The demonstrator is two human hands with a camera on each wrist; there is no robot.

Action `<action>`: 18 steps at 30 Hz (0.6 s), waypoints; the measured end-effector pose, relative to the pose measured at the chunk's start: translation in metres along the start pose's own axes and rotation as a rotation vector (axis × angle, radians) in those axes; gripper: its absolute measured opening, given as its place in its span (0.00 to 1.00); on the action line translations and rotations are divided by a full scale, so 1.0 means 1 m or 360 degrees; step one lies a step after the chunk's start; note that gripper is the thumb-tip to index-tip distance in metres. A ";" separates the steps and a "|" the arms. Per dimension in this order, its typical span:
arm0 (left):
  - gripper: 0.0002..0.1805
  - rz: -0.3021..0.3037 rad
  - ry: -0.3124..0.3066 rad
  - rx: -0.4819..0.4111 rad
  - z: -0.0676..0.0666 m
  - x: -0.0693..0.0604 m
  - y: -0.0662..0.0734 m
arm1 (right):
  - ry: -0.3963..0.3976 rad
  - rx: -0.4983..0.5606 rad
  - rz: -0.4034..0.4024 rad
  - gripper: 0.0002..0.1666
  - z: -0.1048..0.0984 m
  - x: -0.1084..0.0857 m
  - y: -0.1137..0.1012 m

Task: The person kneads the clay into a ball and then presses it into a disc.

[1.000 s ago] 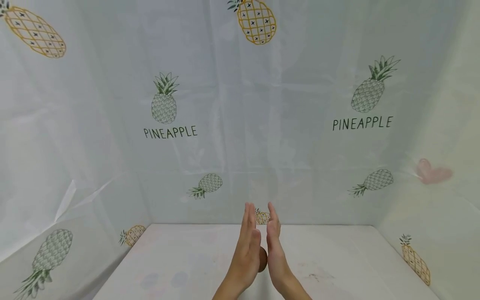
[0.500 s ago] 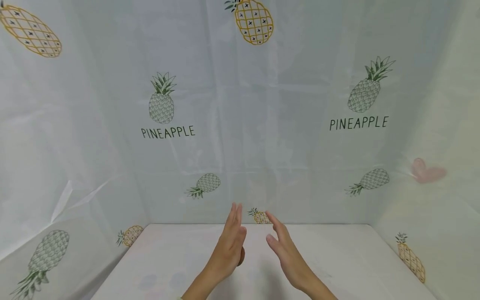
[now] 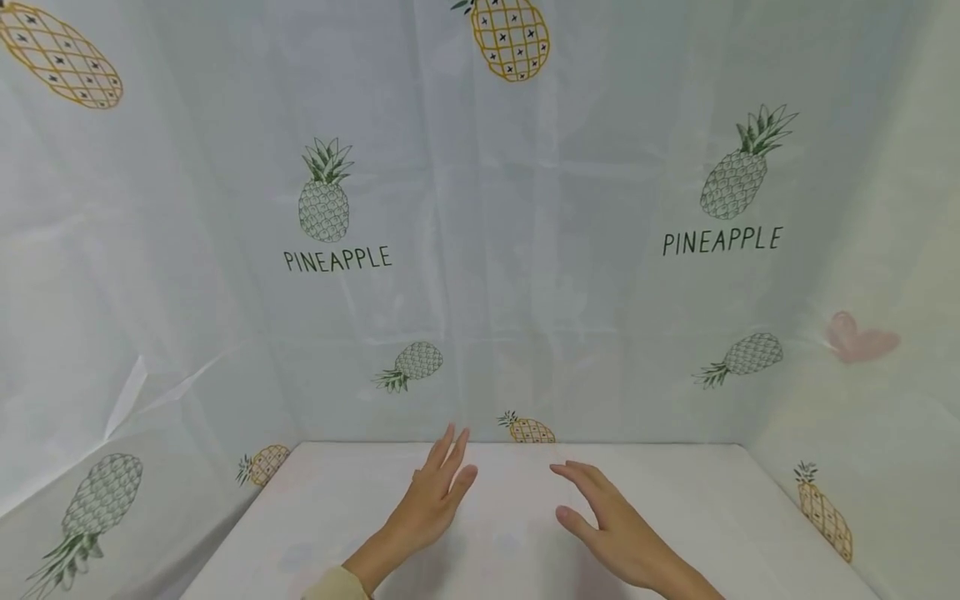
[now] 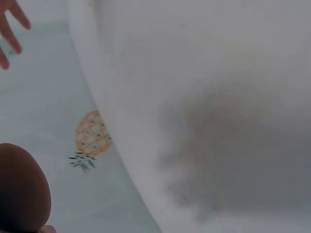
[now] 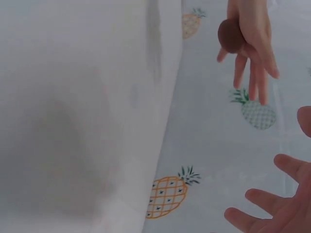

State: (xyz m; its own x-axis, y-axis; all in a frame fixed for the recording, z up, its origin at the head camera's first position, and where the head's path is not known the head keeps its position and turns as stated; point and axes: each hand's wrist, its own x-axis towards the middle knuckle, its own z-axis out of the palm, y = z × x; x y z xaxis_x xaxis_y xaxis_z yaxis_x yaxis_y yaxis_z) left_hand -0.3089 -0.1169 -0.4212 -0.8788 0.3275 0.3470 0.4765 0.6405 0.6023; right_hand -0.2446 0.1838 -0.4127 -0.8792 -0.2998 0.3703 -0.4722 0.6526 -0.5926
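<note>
My left hand [image 3: 431, 504] is raised above the white tabletop, fingers fairly straight and spread, thumb apart. A smooth brown egg [image 5: 231, 36] lies against its palm, toward the little-finger side, in the right wrist view. Large at the lower left of the left wrist view is the same egg [image 4: 22, 189]; from the head the left hand hides it. To the right, my right hand [image 3: 618, 533] hovers over the table with fingers loosely bent and thumb apart, holding nothing. A wide gap separates the two palms, which roughly face each other.
The white table [image 3: 525, 475] meets a pale cloth backdrop [image 3: 495, 250] printed with pineapples at its far edge. Similar cloth walls rise at left and right. Soft shadows of the hands fall on the tabletop.
The hands were close together with the egg between the palms. They have moved apart, left hand to the left with the egg, right hand to the right, fingers spreading.
</note>
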 end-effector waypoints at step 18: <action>0.41 -0.0214 -0.0202 0.0478 0.031 -0.019 -0.056 | -0.0077 -0.0188 -0.0049 0.29 -0.006 -0.021 0.041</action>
State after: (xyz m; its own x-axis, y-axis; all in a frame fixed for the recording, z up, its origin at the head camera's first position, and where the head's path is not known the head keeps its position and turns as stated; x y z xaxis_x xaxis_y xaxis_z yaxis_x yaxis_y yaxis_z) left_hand -0.3200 -0.1377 -0.4835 -0.9382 0.2981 0.1756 0.3444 0.8532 0.3918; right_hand -0.2447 0.2210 -0.4406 -0.8678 -0.3525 0.3502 -0.4907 0.7189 -0.4923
